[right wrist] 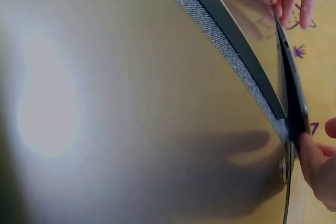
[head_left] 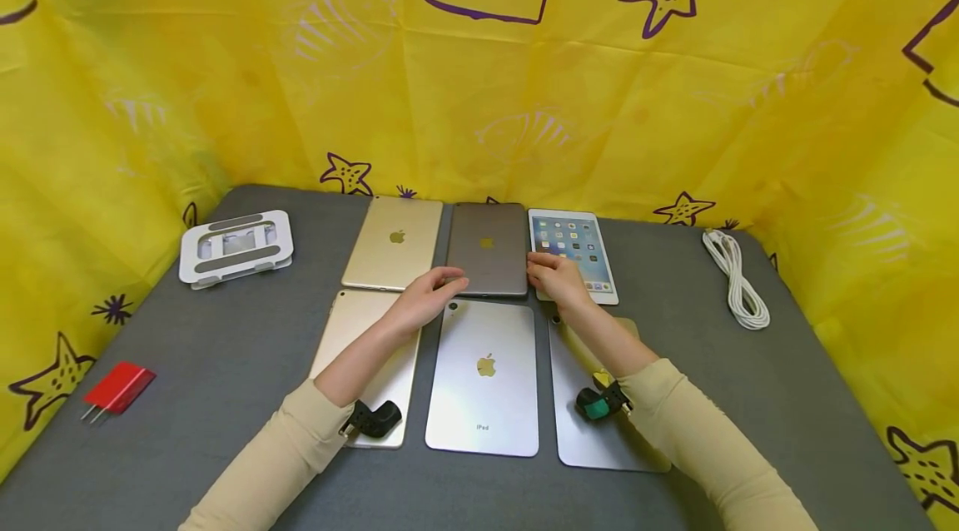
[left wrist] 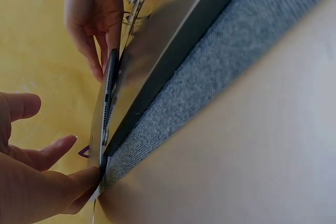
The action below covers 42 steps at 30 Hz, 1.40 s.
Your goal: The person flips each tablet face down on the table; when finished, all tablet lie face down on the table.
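Note:
In the head view, a dark grey tablet (head_left: 485, 225) lies back up in the middle of the far row. My left hand (head_left: 429, 298) holds its near left corner, with thumb and fingers at the edge. My right hand (head_left: 558, 280) grips its near right side, overlapping a white tablet (head_left: 583, 241) with a lit screen. The left wrist view shows the dark tablet's edge (left wrist: 109, 85) running between both hands, with the left fingers (left wrist: 79, 184) at its near end. From the right wrist, the right thumb (right wrist: 310, 153) presses the tablet's corner.
A gold tablet (head_left: 385, 252) lies left of the dark one. The nearer row has a pale gold tablet (head_left: 355, 339), a silver tablet (head_left: 483, 402) and another silver tablet (head_left: 592, 439) under the right forearm. Around them are a white folding stand (head_left: 238, 246), red charger (head_left: 121, 385) and white cable (head_left: 737, 281).

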{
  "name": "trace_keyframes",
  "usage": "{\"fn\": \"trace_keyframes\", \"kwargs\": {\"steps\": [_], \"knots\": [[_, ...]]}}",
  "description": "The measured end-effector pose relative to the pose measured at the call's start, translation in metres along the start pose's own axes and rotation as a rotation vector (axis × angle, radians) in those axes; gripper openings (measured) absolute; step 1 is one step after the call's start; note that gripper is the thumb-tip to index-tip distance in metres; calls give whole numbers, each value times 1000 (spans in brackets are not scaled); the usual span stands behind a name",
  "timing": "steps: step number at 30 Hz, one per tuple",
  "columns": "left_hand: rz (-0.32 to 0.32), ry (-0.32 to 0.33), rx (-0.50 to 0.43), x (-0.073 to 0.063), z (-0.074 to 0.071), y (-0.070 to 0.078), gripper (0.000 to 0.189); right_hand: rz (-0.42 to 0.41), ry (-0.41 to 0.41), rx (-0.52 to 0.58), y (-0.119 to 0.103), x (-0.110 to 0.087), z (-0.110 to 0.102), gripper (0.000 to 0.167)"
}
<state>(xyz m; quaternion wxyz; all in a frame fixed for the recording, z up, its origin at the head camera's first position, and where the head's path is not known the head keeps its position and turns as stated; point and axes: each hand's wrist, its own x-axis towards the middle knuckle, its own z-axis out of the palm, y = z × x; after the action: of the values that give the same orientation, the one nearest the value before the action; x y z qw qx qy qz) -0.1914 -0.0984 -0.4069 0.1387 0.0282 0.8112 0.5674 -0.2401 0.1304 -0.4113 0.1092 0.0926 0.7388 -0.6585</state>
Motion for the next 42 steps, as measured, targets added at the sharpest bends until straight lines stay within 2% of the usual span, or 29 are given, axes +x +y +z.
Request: {"fn": "trace_keyframes", "kwargs": {"steps": [15,22,26,31,36,39,42], "knots": [[-12,18,7,0,0,0,51,-72,-68,-240,2,-8,0,47],[-5,15,9,0,-1,-1,50,-139,-108,-437,1,-10,0,52],[-5,16,12,0,-1,-3,50,-141,-148,-495,-1,-12,0,56],[9,64,-3,0,2,-2,47,-137,-163,-481,-1,-14,-1,57],[60,127,-82,0,11,5,40,-139,-153,-383,-3,-16,-7,52],[90,119,-153,3,17,13,37,-133,-131,-324,-6,-17,-14,49],[109,70,-219,11,26,21,37,-123,-93,-263,-9,-16,-25,47]]}}
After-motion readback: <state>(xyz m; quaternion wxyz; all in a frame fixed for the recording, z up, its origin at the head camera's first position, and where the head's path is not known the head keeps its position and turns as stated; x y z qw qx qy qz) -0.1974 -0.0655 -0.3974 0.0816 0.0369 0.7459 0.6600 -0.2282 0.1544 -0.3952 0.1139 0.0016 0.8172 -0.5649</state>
